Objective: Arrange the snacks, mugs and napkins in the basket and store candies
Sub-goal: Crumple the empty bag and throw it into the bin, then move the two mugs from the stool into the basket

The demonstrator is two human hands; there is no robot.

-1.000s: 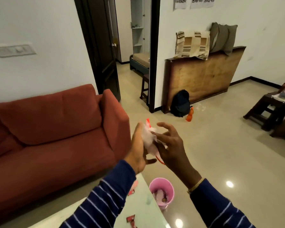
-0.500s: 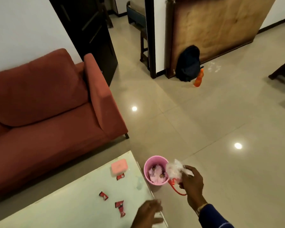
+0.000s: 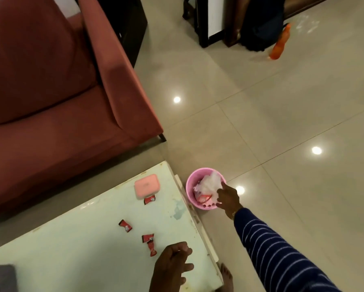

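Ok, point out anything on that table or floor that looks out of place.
Four red candies lie loose on the table, scattered rather than stored. An orange bottle stands on the floor by the dark bag. The pink bucket holds crumpled clear plastic under the right hand.

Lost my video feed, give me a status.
Right hand at pink bin, on crumpled plastic bag; grip unclear. Left hand loosely curled, empty, over table. Four red candies remain there. Nothing blocking.

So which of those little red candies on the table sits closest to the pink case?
The candy just below the pink case, almost touching its lower edge. The other three candies lie farther down the table, nearer the left hand.
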